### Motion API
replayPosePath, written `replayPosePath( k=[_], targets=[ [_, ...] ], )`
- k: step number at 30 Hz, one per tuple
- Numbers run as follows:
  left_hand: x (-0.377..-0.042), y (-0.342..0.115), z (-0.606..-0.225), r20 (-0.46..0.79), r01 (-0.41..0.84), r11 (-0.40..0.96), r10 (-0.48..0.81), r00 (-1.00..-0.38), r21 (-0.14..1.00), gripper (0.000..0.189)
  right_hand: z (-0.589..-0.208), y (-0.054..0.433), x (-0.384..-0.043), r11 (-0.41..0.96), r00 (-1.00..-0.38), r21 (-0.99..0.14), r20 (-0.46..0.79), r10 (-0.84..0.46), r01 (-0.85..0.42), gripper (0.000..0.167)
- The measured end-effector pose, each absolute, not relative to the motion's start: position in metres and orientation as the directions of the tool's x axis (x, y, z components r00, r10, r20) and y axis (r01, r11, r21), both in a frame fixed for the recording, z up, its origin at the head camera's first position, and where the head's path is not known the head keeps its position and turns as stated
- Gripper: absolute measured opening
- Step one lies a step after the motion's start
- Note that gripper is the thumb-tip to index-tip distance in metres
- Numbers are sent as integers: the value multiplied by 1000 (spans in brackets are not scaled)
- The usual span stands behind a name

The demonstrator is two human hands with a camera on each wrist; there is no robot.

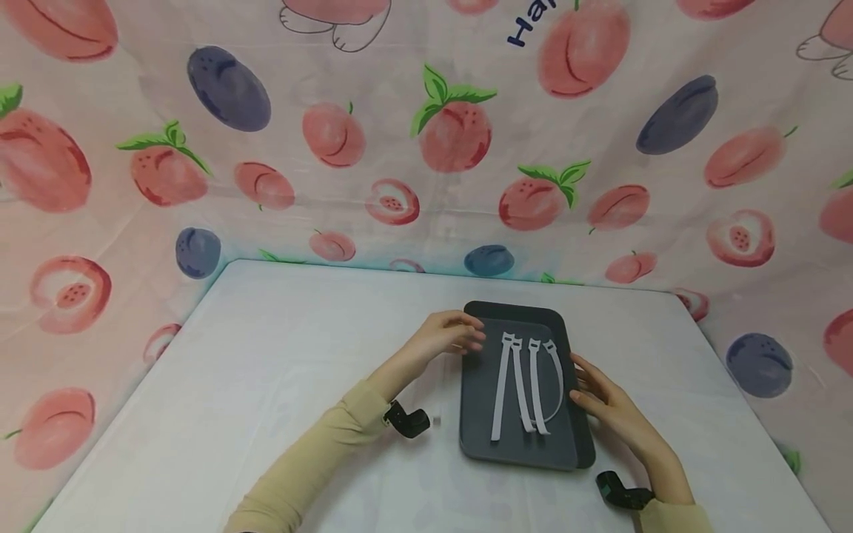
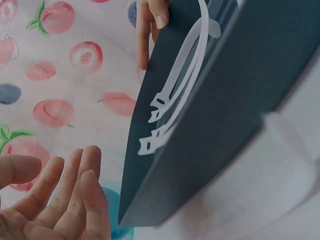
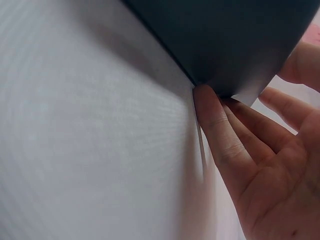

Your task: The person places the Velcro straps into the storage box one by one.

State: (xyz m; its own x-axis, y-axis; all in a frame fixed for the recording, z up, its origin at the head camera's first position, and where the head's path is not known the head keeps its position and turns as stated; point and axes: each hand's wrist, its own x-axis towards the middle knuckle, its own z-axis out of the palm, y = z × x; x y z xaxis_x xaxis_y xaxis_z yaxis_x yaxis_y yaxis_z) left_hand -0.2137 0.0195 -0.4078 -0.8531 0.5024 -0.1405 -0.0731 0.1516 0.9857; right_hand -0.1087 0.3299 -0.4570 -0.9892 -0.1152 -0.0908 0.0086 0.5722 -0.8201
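A dark grey rectangular tray (image 1: 483, 437) lies on the white table. Several white straps with slotted heads (image 1: 535, 385), like cable ties, lie lengthwise in it; one bends into a curve. By the tray's upper left rim is my left hand (image 1: 445, 337). Its fingers are loosely bent with nothing between them, and the left wrist view shows the palm apart from the tray. My right hand (image 1: 616, 411) touches the tray's right side, fingers extended. In the right wrist view, fingertips (image 3: 206, 97) meet the tray's lower edge near the table surface.
The white-covered table (image 1: 320, 333) reaches left of the tray. A small pale bit (image 1: 436, 420) lies beside the left wrist camera (image 1: 408, 420). Behind the table hangs a fruit-print cloth (image 1: 393, 126). Another wrist camera (image 1: 621, 491) sits on my right wrist.
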Motion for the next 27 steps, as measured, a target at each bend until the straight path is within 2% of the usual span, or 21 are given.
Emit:
replayPosePath(
  k=[16, 27],
  targets=[
    [-222, -23, -426, -129, -110, 74, 354, -926, 991, 33, -455, 329, -110, 570, -989, -822, -98, -113, 16, 69],
    [-236, -46, -431, -166, -139, 117, 267, -949, 983, 34, -455, 329, -109, 568, -988, -822, -112, -103, 33, 69]
  ],
)
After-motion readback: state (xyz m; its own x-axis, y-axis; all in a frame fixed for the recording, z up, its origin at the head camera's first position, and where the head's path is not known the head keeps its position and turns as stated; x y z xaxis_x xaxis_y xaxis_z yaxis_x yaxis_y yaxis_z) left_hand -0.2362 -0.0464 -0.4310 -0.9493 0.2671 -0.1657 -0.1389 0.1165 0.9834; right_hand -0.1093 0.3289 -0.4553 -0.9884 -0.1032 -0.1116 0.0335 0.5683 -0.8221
